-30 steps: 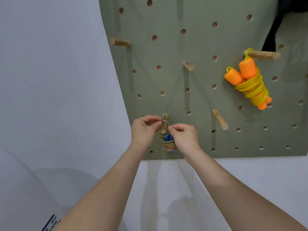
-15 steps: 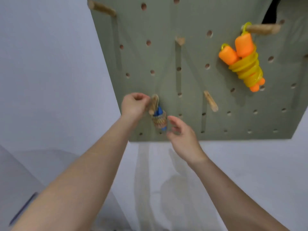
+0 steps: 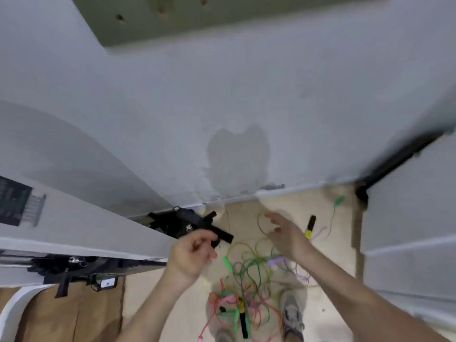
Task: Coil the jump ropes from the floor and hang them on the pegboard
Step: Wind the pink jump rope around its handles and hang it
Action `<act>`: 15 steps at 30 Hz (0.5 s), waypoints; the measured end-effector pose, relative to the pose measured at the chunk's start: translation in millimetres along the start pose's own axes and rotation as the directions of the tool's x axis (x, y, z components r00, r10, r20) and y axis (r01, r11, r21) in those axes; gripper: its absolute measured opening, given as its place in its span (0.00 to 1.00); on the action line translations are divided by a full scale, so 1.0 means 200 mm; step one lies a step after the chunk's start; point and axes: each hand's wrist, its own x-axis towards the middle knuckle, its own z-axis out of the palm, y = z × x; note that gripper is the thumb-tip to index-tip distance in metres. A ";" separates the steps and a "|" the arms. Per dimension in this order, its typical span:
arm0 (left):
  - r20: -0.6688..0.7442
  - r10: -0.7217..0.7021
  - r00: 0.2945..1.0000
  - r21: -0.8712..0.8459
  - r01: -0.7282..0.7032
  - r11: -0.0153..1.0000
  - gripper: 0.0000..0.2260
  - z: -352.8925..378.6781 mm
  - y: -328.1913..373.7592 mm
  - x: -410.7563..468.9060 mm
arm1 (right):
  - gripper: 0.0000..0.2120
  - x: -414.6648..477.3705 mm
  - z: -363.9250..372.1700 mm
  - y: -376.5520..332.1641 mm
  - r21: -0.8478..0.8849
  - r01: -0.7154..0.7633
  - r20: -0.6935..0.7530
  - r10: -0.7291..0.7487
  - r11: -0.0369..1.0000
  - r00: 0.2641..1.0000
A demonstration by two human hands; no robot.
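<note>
The pegboard [image 3: 172,23] sits high on the wall, and the tangled jump ropes [image 3: 249,275] sprawl on the floor [image 3: 328,243] beneath both hands. The right hand [image 3: 286,234], fingers spread and empty, hovers nearest, over the tangle's far loops. The left hand [image 3: 191,255] hangs loosely curled, holding nothing.

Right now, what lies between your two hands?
Head view: between the left hand and right hand lie beige floor, loose green jump rope loops and one green handle.
</note>
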 end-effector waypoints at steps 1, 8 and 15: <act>0.050 -0.041 0.998 0.066 0.038 0.997 0.19 0.05 -0.17 0.00 | 0.27 -0.01 0.11 0.14 -0.057 -0.033 0.014 0.034 0.998 0.999; 0.243 -0.221 0.944 0.517 0.067 0.854 0.09 0.49 -1.41 0.13 | 0.31 0.10 0.97 1.16 -0.278 -0.085 0.058 0.104 0.957 0.993; 0.324 -0.379 0.867 0.612 0.114 0.782 0.10 1.21 -2.69 0.46 | 0.36 0.52 1.71 2.23 -0.295 -0.160 0.140 0.208 0.942 0.968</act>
